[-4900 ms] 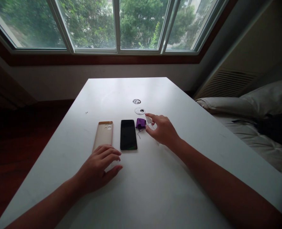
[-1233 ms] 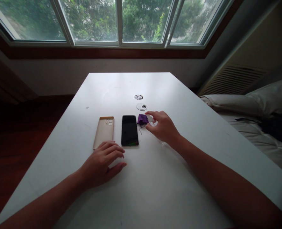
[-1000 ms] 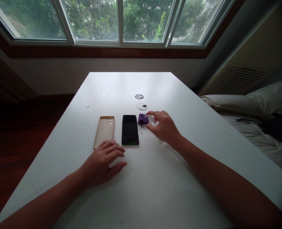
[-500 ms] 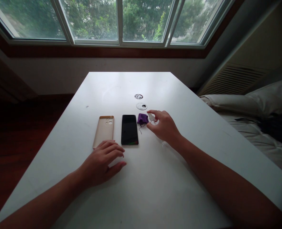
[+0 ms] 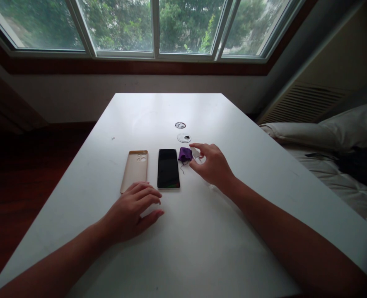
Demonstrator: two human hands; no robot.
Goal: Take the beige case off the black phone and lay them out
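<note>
Near table bare; phone, case (2 items) block ctr.

The right hand covers most of a small clear object at its fingertips; what it is cannot be told. Beyond those fingertips, two small round things are too small to identify. The left hand hides the tabletop under its palm. Both forearms run off the bottom edge. The bed, right of the right hand, is cut by the frame.
</note>
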